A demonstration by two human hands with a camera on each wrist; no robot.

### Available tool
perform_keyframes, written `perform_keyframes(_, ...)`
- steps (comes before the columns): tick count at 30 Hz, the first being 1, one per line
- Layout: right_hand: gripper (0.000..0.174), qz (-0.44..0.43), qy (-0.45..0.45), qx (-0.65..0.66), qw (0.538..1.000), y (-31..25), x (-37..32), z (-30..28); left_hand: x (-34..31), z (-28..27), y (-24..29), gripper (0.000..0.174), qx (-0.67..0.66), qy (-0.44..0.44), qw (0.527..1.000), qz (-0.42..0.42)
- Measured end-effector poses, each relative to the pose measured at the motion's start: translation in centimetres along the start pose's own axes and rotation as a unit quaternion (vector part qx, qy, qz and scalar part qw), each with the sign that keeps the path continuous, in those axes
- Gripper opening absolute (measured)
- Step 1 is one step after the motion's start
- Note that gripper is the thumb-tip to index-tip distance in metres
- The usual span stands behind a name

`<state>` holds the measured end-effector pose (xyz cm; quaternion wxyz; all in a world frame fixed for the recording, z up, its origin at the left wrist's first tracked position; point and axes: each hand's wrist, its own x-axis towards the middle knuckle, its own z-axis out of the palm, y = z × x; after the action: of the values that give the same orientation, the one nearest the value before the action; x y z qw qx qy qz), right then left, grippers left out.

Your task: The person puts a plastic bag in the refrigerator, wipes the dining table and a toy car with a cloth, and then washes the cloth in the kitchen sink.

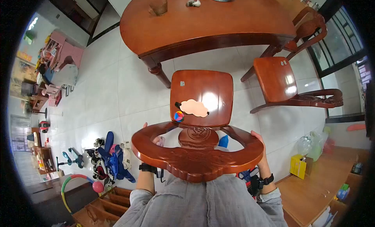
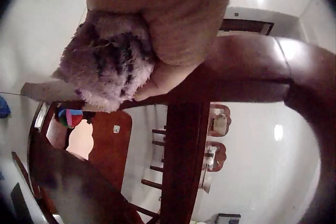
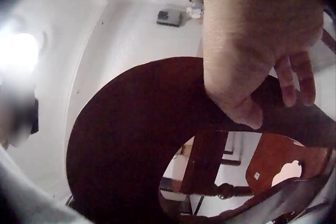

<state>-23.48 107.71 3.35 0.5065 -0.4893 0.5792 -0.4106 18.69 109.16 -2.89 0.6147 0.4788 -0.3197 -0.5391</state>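
A glossy red-brown wooden chair (image 1: 201, 80) stands right in front of the person, its carved curved back nearest the body. On the seat lie a flat peach cloud-shaped piece (image 1: 194, 108) with dark ends and a small multicoloured ball (image 1: 179, 116). The left hand (image 2: 168, 19) grips a fluffy pinkish-purple cloth (image 2: 107, 58) against the left arm of the chair; in the head view the armrest hides most of this hand. At the right arm of the chair, the right hand (image 3: 257, 40) holds the wood, thumb on one side and fingers on the other.
A large wooden table (image 1: 211, 20) lies ahead, bearing plates and a glass (image 1: 159, 7). Another chair (image 1: 275, 78) stands to the right. A wooden cabinet (image 1: 324, 180) is at near right, with a yellow box (image 1: 298, 166). Bags (image 1: 113, 158) and a scooter (image 1: 72, 158) are at left.
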Motion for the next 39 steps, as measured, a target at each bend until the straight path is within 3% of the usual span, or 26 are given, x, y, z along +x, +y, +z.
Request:
perform_keyframes(1,0.053,-0.003,0.003,-0.002,1.0,0.0,-0.1,-0.1,0.2,-1.1,-0.3,0.067,0.043,-0.021,0.999,0.007)
perform_keyframes(2,0.053,0.008,-0.01,0.014,1.0,0.3,-0.2,-0.5,0.6,-2.4,-1.2,0.059,-0.274,0.034,0.954,-0.118)
perform_keyframes(3,0.053,0.017,-0.023,0.029,0.999,0.4,-0.2,-0.6,1.0,-0.7,1.2,0.059,-0.277,0.031,0.953,-0.116)
perform_keyframes(4,0.045,0.069,0.0,0.086,0.994,0.1,0.0,-0.5,1.2,2.7,5.7,0.055,-0.291,0.081,0.935,-0.185)
perform_keyframes(5,0.045,0.063,0.004,0.084,0.994,0.3,0.2,-0.8,1.5,4.4,8.2,0.052,-0.301,0.128,0.91,-0.253)
perform_keyframes(6,0.035,0.069,-0.001,0.093,0.993,0.9,0.5,-1.3,1.2,2.4,6.4,0.044,-0.291,0.018,0.939,-0.181)
perform_keyframes(7,0.027,0.075,-0.004,0.103,0.992,1.3,0.7,-1.6,1.4,0.6,4.9,0.044,-0.292,0.01,0.939,-0.18)
perform_keyframes(8,0.018,0.007,-0.02,0.039,0.999,1.2,0.7,-1.4,1.9,0.1,4.6,0.032,-0.264,-0.014,0.95,-0.164)
perform_keyframes(9,0.018,0.002,-0.013,0.038,0.999,1.1,0.7,-1.2,2.6,-0.5,4.1,0.019,-0.235,-0.038,0.96,-0.148)
perform_keyframes(10,0.021,0.033,0.012,0.103,0.994,0.7,0.6,-1.1,3.2,-1.2,3.4,0.014,-0.039,-0.064,0.994,-0.075)
perform_keyframes(11,0.026,0.064,0.034,0.166,0.984,0.1,0.6,-1.0,3.4,-1.4,3.6,0.014,-0.043,-0.068,0.994,-0.075)
perform_keyframes(13,0.024,0.014,0.015,0.1,0.995,-1.4,1.0,-1.0,3.6,-1.6,4.0,0.02,-0.064,-0.12,0.984,-0.112)
perform_keyframes(14,0.022,-0.033,-0.008,0.037,0.999,-2.0,1.4,-0.9,3.9,-2.1,3.4,0.02,-0.065,-0.124,0.984,-0.111)
perform_keyframes(16,0.022,-0.036,-0.015,0.035,0.999,-2.7,2.5,-0.9,4.4,-3.3,1.4,0.019,-0.028,-0.135,0.99,-0.03)
perform_keyframes(20,0.024,-0.057,-0.042,-0.008,0.997,-3.6,5.6,-0.7,5.1,-3.7,0.9,0.022,-0.041,-0.118,0.992,-0.011)
perform_keyframes(22,0.026,-0.068,-0.055,-0.022,0.996,-3.8,6.9,-0.2,5.6,-3.6,1.5,0.007,-0.062,-0.069,0.995,-0.028)
perform_keyframes(24,0.029,-0.113,-0.058,-0.026,0.991,-4.7,8.2,0.7,7.2,-4.2,1.2,0.007,-0.086,-0.066,0.994,-0.028)
perform_keyframes(32,0.029,-0.109,-0.049,-0.015,0.993,-5.0,13.7,0.2,12.4,-2.1,1.6,0.007,-0.144,-0.063,0.986,-0.062)
perform_keyframes(34,0.028,-0.135,-0.043,-0.062,0.988,-5.9,15.6,0.4,14.4,-2.7,0.3,0.029,-0.099,-0.092,0.99,0.026)
perform_keyframes(37,0.027,-0.152,-0.045,-0.091,0.983,-6.4,19.9,0.3,16.5,-1.2,1.6,0.024,-0.103,-0.102,0.987,0.066)
perform_keyframes(39,0.028,-0.152,-0.061,-0.084,0.983,-7.2,22.6,0.4,18.0,-0.5,1.9,0.02,-0.034,-0.077,0.994,0.076)
